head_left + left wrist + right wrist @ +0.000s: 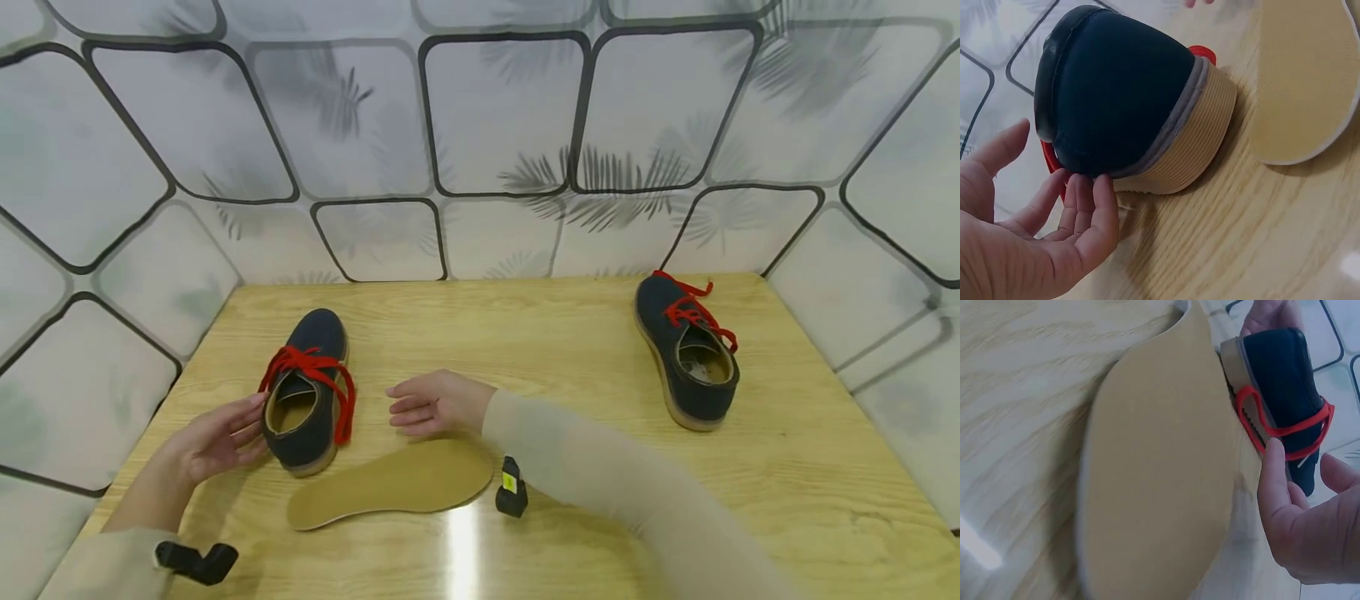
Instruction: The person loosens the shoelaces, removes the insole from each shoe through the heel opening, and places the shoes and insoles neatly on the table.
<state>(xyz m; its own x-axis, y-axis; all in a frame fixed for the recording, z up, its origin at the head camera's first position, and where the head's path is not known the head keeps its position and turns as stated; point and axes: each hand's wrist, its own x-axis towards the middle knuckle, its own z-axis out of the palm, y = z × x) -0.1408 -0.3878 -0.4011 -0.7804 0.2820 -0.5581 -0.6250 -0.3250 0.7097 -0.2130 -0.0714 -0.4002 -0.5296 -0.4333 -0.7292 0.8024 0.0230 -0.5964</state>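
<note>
A dark navy shoe (318,327) with red laces (307,362) stands on the left of the table, its toe pointing away. Along its left side, the fingertips of my left hand (217,442) touch the upper near the heel, fingers fairly straight; the left wrist view shows this contact at the heel (1116,94). Between shoe and sleeve, my right hand (438,404) hovers with loosely bent fingers, holding nothing. Just below it lies a tan insole (405,479), large in the right wrist view, where the right hand (1316,531) is apart from it.
A matching navy shoe (701,404) with red laces stands at the right of the wooden table (562,333). Patterned white walls (502,117) enclose the table's back and sides. Black wrist devices are on both arms, and a bright reflection falls near the front.
</note>
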